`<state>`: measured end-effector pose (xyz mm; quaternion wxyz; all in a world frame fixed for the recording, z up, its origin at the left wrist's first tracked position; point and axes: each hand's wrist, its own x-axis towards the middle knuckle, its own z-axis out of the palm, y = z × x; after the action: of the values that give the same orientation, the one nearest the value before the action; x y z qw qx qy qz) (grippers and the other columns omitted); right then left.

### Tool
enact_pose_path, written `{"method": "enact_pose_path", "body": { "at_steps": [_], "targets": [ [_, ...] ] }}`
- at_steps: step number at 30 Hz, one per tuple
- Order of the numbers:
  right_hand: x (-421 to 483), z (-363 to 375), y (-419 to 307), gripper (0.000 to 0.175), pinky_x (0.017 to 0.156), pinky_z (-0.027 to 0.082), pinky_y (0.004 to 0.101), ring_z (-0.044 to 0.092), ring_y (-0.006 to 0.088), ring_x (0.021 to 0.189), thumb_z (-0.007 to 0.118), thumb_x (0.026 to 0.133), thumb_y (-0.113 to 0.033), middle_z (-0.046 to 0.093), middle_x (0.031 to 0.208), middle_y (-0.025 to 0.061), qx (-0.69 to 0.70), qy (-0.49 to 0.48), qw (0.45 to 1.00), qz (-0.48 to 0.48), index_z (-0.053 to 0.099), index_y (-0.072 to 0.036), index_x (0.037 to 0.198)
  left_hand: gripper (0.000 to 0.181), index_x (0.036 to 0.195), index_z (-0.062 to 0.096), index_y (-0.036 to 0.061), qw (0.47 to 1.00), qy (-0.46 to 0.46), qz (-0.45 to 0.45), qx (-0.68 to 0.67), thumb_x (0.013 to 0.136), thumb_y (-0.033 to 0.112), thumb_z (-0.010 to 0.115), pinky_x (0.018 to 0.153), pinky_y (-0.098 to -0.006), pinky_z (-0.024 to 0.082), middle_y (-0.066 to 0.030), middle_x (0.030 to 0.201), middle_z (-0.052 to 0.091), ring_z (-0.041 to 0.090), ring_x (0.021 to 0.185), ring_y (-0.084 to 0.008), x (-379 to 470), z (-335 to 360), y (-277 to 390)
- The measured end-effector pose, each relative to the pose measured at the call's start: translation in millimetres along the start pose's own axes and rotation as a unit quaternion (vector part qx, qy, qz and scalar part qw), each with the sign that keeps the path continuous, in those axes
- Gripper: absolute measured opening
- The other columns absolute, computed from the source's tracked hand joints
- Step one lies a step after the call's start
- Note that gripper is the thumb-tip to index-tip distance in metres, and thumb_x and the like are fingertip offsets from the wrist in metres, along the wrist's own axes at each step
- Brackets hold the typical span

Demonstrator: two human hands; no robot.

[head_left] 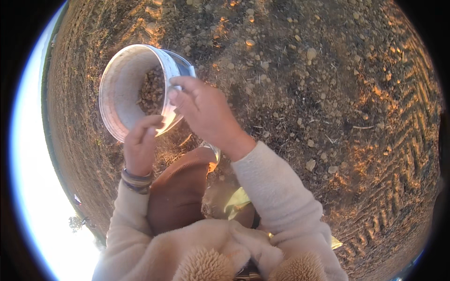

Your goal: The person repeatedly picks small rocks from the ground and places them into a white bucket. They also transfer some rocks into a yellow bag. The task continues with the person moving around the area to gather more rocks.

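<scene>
A whitish plastic bucket (121,84) stands tilted in view at the upper left, with a wire handle at its right side. Inside it lie many small brown pods (152,90), which look like unshelled peanuts. My left hand (140,145) is raised at the bucket's near rim, fingers bent; whether it holds anything is hidden by blur. Over the bucket's right side is my right hand (205,112), its thumb and forefinger close together near the outer wall. I cannot tell whether those fingertips grip the bucket or a small thing.
Dry soil with stones (311,164) and bits of straw spreads around the bucket. My bent leg in brown trousers (179,189) is just below it. A yellowish cloth or bag (238,201) lies beside the leg. Tyre-like tracks (390,186) mark the ground at right.
</scene>
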<state>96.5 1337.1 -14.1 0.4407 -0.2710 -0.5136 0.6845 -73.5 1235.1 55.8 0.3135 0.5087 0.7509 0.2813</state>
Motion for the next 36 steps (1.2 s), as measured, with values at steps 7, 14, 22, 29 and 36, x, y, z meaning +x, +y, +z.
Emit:
{"method": "enact_pose_path", "body": {
  "at_steps": [7,14,22,29,36],
  "targets": [
    [-2,34,30,0.054,0.091,0.042,0.0397,0.054,0.0376,0.106,0.060,0.082,-0.030,0.054,0.115,0.0265,-0.177,-0.007,0.956,0.234,0.046,0.005,0.121,0.048,0.127,0.042,-0.0025,0.929,0.320,-0.151,0.108,0.089,0.025,0.053,0.103,-0.0373,0.033,-0.0161,0.133,0.042,0.045,0.120,-0.0250,1,-133,-168],
    [22,72,82,0.090,0.099,0.036,0.0388,0.049,0.0382,0.116,0.069,0.072,-0.037,0.045,0.125,0.0314,-0.132,-0.029,0.958,0.253,0.021,0.008,0.135,0.053,0.130,0.038,0.0015,0.754,0.127,-0.343,-0.545,0.083,0.018,0.053,0.098,-0.0437,0.040,-0.0165,0.126,0.049,0.053,0.109,-0.0310,55,-163,-265],
    [99,37,49,0.064,0.076,0.052,0.0334,0.059,0.0266,0.094,0.056,0.074,-0.007,0.054,0.112,0.0205,0.018,0.136,0.917,0.374,0.031,0.003,0.133,0.057,0.130,0.034,-0.0037,0.891,-0.007,-0.137,-0.433,0.074,0.001,0.047,0.101,-0.0430,0.039,-0.0206,0.126,0.046,0.048,0.115,-0.0324,184,-166,-155],
    [184,22,-7,0.059,0.075,0.051,0.0298,0.058,0.0181,0.088,0.056,0.086,-0.019,0.057,0.108,0.0121,-0.025,0.141,0.970,0.198,0.029,-0.002,0.136,0.046,0.124,0.039,-0.0061,0.857,-0.014,-0.172,-0.486,0.079,0.000,0.049,0.102,-0.0474,0.038,-0.0225,0.121,0.050,0.050,0.113,-0.0335,310,-205,-131],
    [170,-32,28,0.048,0.086,0.050,0.0296,0.060,0.0206,0.101,0.052,0.089,-0.022,0.057,0.115,0.0156,-0.213,0.136,0.930,0.266,0.041,-0.001,0.131,0.022,0.093,0.050,-0.0003,0.881,0.077,-0.130,-0.448,0.072,0.009,0.050,0.073,-0.0517,0.048,-0.0175,0.087,0.057,0.057,0.079,-0.0341,446,-106,-131]
  ]
}}
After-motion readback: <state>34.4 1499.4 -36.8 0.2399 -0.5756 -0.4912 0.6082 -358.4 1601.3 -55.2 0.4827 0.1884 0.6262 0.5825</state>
